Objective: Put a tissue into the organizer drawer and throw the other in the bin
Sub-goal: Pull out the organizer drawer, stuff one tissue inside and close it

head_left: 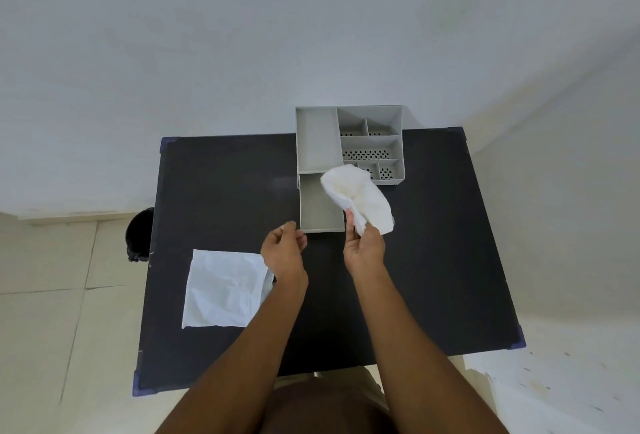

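The step in hand looks like the first one: getting a tissue [358, 196] into the drawer [318, 206]. The right hand [363, 246] pinches that tissue by its lower edge between thumb and fingers, and the sheet billows up and away from the hand, hanging over the drawer's right side and partly over the front of the organizer [349, 142]. The drawer is pulled out toward the person from the organizer, which sits at the far edge of the table [221, 191], right of the middle; what shows of the drawer's inside is bare. The left hand [284, 250] holds nothing: its fingers are loosely curled, thumb and forefinger close together, just beside the drawer's near left corner, and whether it touches the drawer cannot be told. The next move probably calls for bunching or folding the loose sheet so it fits within the drawer walls, lowering it in, letting go, then pushing the drawer shut. The other tissue [225, 289] lies flat and creased near the table's left edge, partly under the left forearm. The bin [138, 234] stands on the floor just off that edge, so that sheet has only a short way to travel.
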